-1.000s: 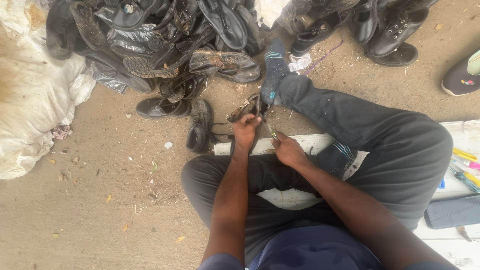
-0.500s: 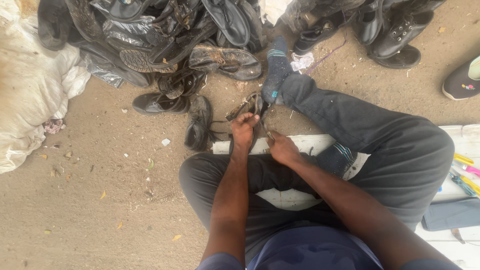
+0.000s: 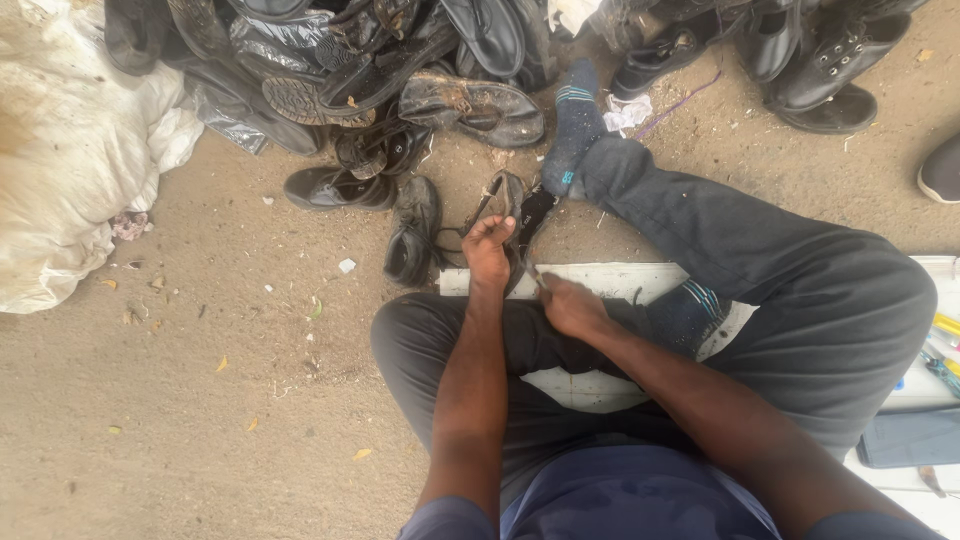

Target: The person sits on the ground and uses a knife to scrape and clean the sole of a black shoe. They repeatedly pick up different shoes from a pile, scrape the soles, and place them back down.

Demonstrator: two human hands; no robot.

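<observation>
I sit on a white board (image 3: 600, 280) on sandy ground, legs in dark trousers. My left hand (image 3: 488, 250) grips a worn dark sandal (image 3: 508, 200) by its sole, holding it on edge in front of my knee. My right hand (image 3: 570, 303) is closed around a thin tool (image 3: 536, 275) whose tip meets the sandal's lower edge. My foot in a dark blue sock (image 3: 574, 125) stretches out past the sandal.
A heap of black shoes and boots (image 3: 380, 70) lies ahead, with loose shoes (image 3: 410, 235) near my left hand. More boots (image 3: 800, 50) stand top right. A white sack (image 3: 70, 160) fills the left. Coloured tools (image 3: 940, 345) lie at the right edge.
My hands stay on the sandal; the right hand has shifted slightly along its edge. The view has drifted a little, and the shoe heap sits higher in frame.
</observation>
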